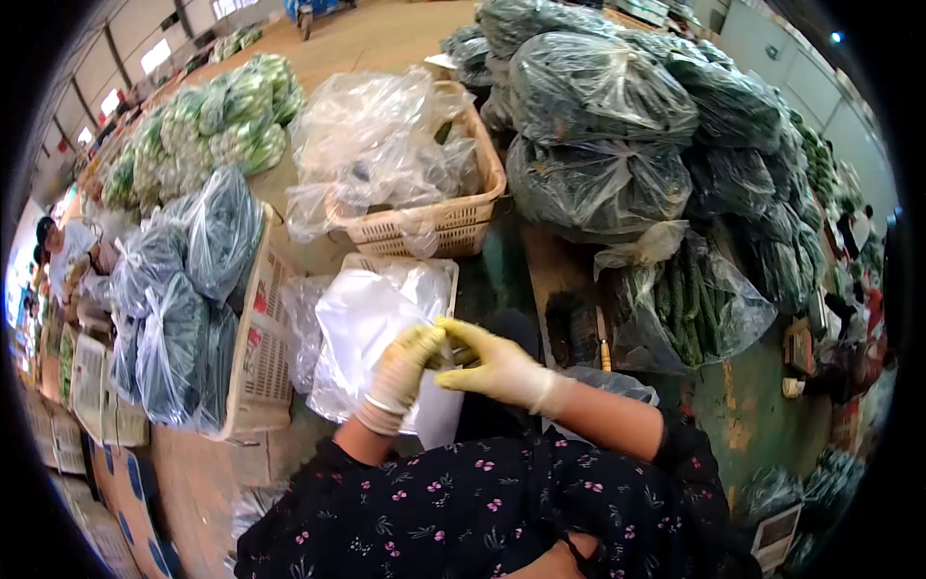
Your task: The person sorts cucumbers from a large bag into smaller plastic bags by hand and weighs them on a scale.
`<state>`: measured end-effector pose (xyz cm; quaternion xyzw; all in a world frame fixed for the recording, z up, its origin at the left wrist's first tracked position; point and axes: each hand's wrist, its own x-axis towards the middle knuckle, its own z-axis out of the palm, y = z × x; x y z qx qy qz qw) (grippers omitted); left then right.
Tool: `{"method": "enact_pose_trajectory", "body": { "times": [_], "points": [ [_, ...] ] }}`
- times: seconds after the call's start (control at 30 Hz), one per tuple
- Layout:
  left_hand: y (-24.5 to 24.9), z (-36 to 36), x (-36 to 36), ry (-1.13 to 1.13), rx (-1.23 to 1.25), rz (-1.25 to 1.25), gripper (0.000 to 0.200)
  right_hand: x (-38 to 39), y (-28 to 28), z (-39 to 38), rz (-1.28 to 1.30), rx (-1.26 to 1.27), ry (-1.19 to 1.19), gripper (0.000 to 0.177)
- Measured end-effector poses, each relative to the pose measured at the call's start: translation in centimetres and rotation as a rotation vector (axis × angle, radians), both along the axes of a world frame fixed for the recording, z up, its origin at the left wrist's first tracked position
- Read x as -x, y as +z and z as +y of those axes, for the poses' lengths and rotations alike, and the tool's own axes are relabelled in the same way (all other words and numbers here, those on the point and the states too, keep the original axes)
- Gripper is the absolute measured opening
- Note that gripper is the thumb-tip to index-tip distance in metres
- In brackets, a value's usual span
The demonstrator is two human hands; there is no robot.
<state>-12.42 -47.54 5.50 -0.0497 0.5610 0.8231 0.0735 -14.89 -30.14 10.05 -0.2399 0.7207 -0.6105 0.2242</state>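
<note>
One white sheet [359,314] lies across a pale crate [454,280], partly beneath the gloved left hand [398,374]. That hand's fingers are curled, their tips meeting those of the gloved right hand [497,369], also bent; whether anything is pinched between, I cannot tell. Beyond stands a basket [455,228] heaped with clear plastic [367,125]; bagged cucumbers [687,307] lie rightward.

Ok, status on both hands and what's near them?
Left hand, right hand: gloved, close together, any grip unclear. White sheet by left hand, over clear plastic. Nothing visibly blocking them.
</note>
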Motion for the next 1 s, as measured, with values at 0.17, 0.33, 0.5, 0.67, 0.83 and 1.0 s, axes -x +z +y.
{"method": "enact_pose_trajectory", "body": {
  "times": [0.17,0.33,0.5,0.67,0.83,1.0],
  "points": [
    [-0.1,-1.9,-2.7,0.047,0.440,0.169,0.022,1.7,-4.2,-0.7,-0.255,-0.094,0.032,0.039],
    [-4.2,-8.8,0.6,0.142,0.943,0.353,0.030,0.1,-4.4,-0.6,-0.305,-0.015,0.071,0.024],
    [-15.3,-10.7,5.6,-0.650,1.852,0.317,0.041,-1.7,-3.9,-0.1,-0.221,-0.048,0.159,0.023],
    [-17.5,-13.3,7.2,-0.461,1.856,-0.066,0.040,-1.9,5.3,7.6,-0.092,0.107,-0.152,0.019],
    [-16.6,-14.6,10.3,0.125,1.442,0.169,0.035,-3.6,7.1,19.2,0.529,0.167,-0.619,0.028],
    [1.3,-1.8,8.9,0.070,0.353,0.332,0.016,-8.1,7.7,26.0,0.619,0.363,-0.895,0.026]
  ]
}}
